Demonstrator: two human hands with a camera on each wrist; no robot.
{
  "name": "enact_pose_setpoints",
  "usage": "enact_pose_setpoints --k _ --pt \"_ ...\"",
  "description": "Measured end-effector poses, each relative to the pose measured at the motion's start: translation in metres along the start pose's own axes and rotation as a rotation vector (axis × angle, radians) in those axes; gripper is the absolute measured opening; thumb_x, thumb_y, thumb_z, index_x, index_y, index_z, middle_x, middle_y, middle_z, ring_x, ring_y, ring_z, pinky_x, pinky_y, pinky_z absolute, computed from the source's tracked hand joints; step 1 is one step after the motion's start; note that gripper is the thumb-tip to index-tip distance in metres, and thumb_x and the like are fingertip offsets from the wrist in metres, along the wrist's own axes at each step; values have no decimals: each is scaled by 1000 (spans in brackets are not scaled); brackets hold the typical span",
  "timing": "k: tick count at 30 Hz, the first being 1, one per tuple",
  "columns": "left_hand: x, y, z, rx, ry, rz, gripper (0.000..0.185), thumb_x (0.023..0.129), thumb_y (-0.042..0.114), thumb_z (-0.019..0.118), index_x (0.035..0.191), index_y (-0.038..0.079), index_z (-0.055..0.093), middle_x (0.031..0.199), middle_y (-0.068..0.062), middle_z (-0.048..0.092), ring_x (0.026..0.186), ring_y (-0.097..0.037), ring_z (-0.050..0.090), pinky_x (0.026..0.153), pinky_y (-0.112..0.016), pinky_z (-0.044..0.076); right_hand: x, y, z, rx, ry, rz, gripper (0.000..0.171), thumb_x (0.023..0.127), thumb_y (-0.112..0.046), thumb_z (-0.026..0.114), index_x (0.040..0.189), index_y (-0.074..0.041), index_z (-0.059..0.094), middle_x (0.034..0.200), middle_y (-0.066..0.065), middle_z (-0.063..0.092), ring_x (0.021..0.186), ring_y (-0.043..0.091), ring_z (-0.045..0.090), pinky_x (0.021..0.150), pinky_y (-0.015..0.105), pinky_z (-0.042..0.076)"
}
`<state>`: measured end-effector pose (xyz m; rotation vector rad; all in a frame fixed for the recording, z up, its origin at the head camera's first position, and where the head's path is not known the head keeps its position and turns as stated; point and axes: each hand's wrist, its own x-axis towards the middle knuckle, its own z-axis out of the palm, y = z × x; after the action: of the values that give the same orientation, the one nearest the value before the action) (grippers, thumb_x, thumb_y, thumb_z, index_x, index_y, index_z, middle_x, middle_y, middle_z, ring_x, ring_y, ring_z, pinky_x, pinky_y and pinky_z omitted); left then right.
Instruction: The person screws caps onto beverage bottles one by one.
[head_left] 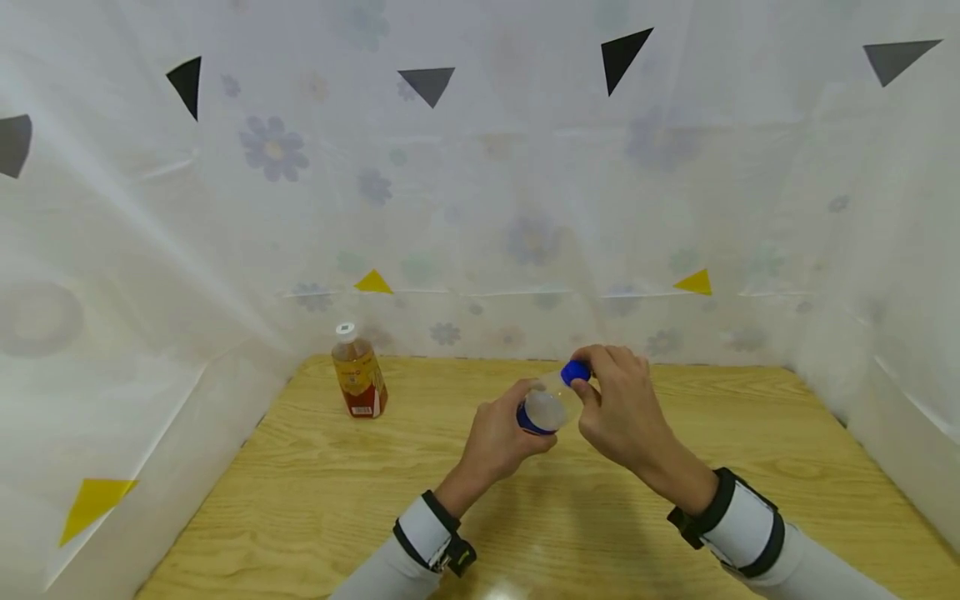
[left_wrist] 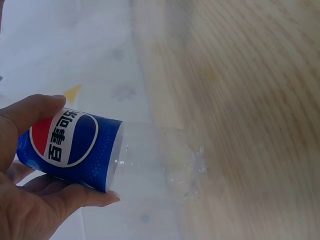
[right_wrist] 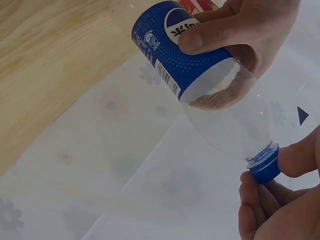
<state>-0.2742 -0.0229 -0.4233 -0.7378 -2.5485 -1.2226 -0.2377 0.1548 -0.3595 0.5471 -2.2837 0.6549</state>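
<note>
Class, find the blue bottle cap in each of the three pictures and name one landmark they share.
Head: the blue cap sits centre, pinched by the right hand.
Left wrist: not in it; only the bottle's label end and clear base show.
Right wrist: the cap is lower right, between fingertips.
Shared landmark: the wooden table.

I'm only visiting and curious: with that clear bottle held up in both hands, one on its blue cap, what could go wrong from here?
The Pepsi bottle looks empty and thin-walled, and the left hand grips it only round the label, so it may crumple or twist in the grip.

The right hand pinches the small blue cap with fingertips alone; it might slip and drop onto the wooden table.

The tea bottle stands well to the side, so knocking it seems unlikely.
</note>
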Motion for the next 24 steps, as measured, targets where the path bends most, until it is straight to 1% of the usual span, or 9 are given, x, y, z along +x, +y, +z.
enact_pose_setpoints --k 2,5,7,9,12,15,18,21,24 --pt "0 0 -1 -7 0 -6 67 79 22 87 139 14 58 112 -15 74 95 -29 74 73 -35 59 0 0 0 5 -11 4 23 90 3 68 113 5 65 103 18 69 100 38 60 87 53 38" --pt "2 -1 -5 -17 11 -21 65 78 22 87 136 14 59 112 -15 74 95 -29 74 73 -37 59 -1 -2 -1 15 -37 26 35 95 -7 68 127 5 62 112 21 69 109 41 59 94 61 38" --pt "6 -3 -11 -17 32 -36 64 78 24 87 135 15 58 114 -15 73 97 -30 73 74 -39 59 -1 -2 -2 21 -50 44 42 97 -13 67 134 5 58 117 23 68 113 42 58 97 64 37" --pt "12 -6 -21 -19 69 -59 63 78 24 87 134 15 58 114 -16 73 97 -30 73 74 -41 60 -1 -2 -3 22 -56 58 45 98 -16 67 137 4 56 118 23 67 114 42 57 98 64 37" --pt "25 -14 -43 -27 149 -100 64 78 27 87 133 16 57 116 -17 72 100 -32 73 76 -45 60 -2 0 -3 16 -68 69 43 99 -18 65 136 2 58 115 21 68 112 41 59 98 64 38" --pt "39 -25 -71 -25 248 -134 63 79 27 86 133 15 56 117 -18 72 102 -34 72 77 -48 60 -3 3 -4 11 -101 74 38 99 -17 63 133 1 61 111 18 69 109 40 60 97 64 41" --pt "50 -40 -100 -26 322 -171 65 80 28 85 135 13 54 121 -20 69 108 -37 70 81 -52 60 -5 5 -3 14 -140 83 36 100 -16 61 132 0 62 111 18 70 110 41 61 97 63 43" --pt "55 -54 -122 -76 362 -222 70 83 27 84 140 10 48 134 -23 61 120 -39 64 91 -56 56 -8 9 0 9 -170 96 35 100 -17 60 131 1 63 112 18 70 111 41 61 99 63 41" --pt "54 -65 -135 -128 406 -270 72 85 27 83 143 10 44 142 -23 55 126 -41 59 97 -57 53 -10 12 3 1 -191 112 36 100 -18 60 131 1 63 114 19 69 113 41 61 100 63 40"
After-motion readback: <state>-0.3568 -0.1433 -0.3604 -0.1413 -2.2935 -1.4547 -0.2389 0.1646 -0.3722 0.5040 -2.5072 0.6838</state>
